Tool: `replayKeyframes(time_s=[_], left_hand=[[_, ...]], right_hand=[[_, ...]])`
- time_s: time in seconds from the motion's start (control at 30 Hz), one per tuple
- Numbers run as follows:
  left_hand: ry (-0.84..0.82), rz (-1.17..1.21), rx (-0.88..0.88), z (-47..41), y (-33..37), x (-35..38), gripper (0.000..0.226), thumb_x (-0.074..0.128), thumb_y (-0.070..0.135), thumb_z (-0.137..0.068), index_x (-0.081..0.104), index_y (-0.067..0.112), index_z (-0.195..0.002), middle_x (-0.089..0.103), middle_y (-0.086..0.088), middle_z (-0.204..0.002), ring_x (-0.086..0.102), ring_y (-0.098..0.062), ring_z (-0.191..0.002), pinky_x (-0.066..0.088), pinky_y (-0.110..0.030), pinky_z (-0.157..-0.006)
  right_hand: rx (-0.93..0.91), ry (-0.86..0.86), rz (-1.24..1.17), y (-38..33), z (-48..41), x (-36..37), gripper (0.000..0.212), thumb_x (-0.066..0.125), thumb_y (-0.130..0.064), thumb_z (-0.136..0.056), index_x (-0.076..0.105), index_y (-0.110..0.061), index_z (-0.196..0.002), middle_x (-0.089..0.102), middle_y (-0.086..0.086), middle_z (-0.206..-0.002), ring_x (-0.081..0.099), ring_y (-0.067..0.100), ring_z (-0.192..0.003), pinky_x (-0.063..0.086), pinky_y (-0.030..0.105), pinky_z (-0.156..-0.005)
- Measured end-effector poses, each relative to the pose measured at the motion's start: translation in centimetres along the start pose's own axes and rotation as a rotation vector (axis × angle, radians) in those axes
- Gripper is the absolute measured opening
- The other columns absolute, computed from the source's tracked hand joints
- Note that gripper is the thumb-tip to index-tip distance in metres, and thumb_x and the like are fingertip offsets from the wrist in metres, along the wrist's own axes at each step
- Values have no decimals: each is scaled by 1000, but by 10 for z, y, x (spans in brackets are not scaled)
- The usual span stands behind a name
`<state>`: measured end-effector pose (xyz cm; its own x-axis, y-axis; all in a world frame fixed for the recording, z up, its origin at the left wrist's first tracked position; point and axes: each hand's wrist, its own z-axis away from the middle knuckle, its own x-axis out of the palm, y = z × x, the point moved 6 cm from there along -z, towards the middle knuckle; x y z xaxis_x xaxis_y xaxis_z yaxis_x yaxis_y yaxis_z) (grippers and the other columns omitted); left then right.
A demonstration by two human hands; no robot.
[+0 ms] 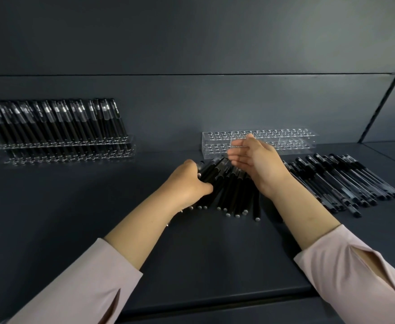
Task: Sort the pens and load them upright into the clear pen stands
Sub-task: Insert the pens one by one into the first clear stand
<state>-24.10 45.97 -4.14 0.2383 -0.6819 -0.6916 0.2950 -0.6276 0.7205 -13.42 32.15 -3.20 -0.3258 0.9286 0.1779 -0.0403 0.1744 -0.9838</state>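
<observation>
Left hand point(189, 178) grips pens point(229, 183); right hand point(257, 160) released above; dark shelf point(215, 253), dark wall point(191, 43).

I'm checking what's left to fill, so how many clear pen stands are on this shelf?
2. The left stand is at the far left, loaded with black pens. The right stand is mid-shelf, empty, partly behind the right hand. Others may lie outside the view.

light: dim, soft, brightest on the wall point(332, 31) up-right of the right hand point(258, 163) | shadows: faint, under the forearms on the shelf point(215, 253) | glare: glints on the clear stand point(292, 141) behind the right hand, on pens point(229, 192) beside the left hand point(188, 180) | focus: mostly sharp, right hand slightly soft | distortion: lines bow toward the edges
</observation>
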Motion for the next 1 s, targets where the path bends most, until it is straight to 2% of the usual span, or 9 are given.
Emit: replayKeyframes(time_s=[0.17,0.3,0.37,0.47,0.53,0.63,0.8,0.9,1.0], left_hand=[[-89,38,53,-3,-7,-6,24,69,28,-83,49,32,-96,66,1,-96,65,-15,-86,52,-37,-80],[-172,178,47,-3,-15,-9,20,65,17,-86,56,25,-102,73,-7,-94,67,-18,-80,55,-46,-86],[-197,221,46,-3,-17,-10,19,61,12,-89,56,21,-105,72,-7,-97,65,-16,-80,57,-39,-79],[-232,277,48,-1,-19,-15,21,55,7,-91,55,18,-109,68,-1,-92,62,-5,-66,50,-21,-57],[-264,304,38,3,-23,-19,23,54,6,-92,54,16,-112,67,-1,-93,62,-2,-59,47,-18,-51],[-300,350,36,8,-29,-29,23,53,6,-93,54,16,-114,67,0,-95,61,-4,-59,46,-19,-50],[-354,401,50,16,-42,-47,26,53,7,-94,54,16,-118,68,2,-94,61,-3,-60,47,-20,-52],[-382,418,53,19,-54,-60,22,53,7,-94,55,15,-115,68,2,-93,60,-4,-61,47,-20,-52],[-400,458,39,23,-68,-75,19,53,6,-95,57,13,-112,69,2,-90,59,-4,-60,46,-20,-51]], right_hand=[[-36,-20,86,-1,3,2,38,35,-32,-105,65,-8,-97,70,7,-81,66,18,-78,54,31,-81],[-126,-37,251,-3,6,7,32,38,-25,-104,65,-10,-98,67,4,-83,63,15,-78,54,31,-80],[-176,-54,351,-4,9,12,25,42,-19,-102,66,-16,-97,66,-1,-86,61,11,-78,51,29,-80],[-292,-105,586,-7,14,21,22,49,-18,-99,67,-18,-112,64,-7,-94,58,8,-87,45,26,-86],[-334,-141,724,-8,18,28,26,50,-19,-99,64,-17,-121,64,-7,-102,58,8,-94,42,22,-87],[-311,-190,784,-7,22,39,32,49,-23,-100,58,-18,-130,61,-1,-125,57,11,-110,41,23,-97],[-228,-252,809,-4,26,59,38,40,-32,-103,50,-22,-138,51,-8,-137,44,-1,-116,29,14,-94],[-170,-318,880,1,27,75,39,33,-38,-104,50,-28,-137,48,-16,-135,37,-3,-119,25,16,-96],[-124,-349,879,6,29,96,37,32,-43,-103,59,-32,-126,50,-18,-127,40,-2,-117,25,18,-96]])
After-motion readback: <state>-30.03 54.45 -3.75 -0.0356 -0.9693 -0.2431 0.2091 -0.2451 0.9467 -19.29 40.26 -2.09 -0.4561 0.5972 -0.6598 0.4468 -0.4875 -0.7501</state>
